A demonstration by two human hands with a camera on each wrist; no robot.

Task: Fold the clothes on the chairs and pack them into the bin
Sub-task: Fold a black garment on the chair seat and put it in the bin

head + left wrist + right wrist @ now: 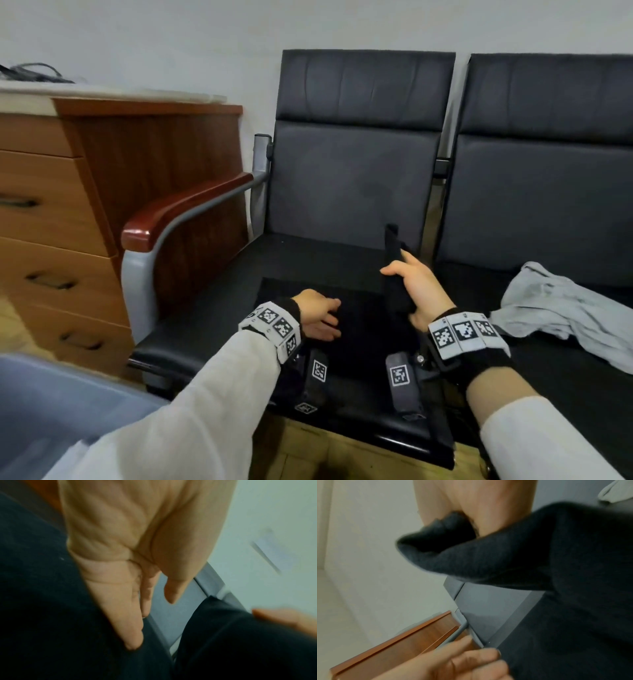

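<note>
- The black garment (pixel 363 318) lies spread on the seat of the left chair (pixel 352 192), at about 6 o'clock in the head view, dark cloth against dark upholstery so its edges are hard to trace.
- The right hand (pixel 416 287) holds one end of that garment lifted off the seat; thumb and fingers are curled round the bunched cloth, which stands up out of the fist toward 12 o'clock.
- In the right wrist view the same cloth (pixel 505 555) drapes over the hand, its free end hanging out toward 9 o'clock.
- The left hand (pixel 320 318) lies low on the flat part of the garment at 9 o'clock of the right hand, the two near each other but apart.
- Its grip is slack: the left wrist view shows the fingers (pixel 130 622) extended, tips down against the dark cloth (pixel 42 601), closed on nothing.
- A grey garment (pixel 561 311) lies crumpled on the seat of the right chair (pixel 548 164), at 3 o'clock of the hands.
- The bluish bin (pixel 58 404) shows at the 8 o'clock corner, blurred; its inside cannot be made out.
- A wooden drawer cabinet (pixel 61 219) stands at 9 o'clock, just beside the left chair's red-brown armrest (pixel 185 209).
</note>
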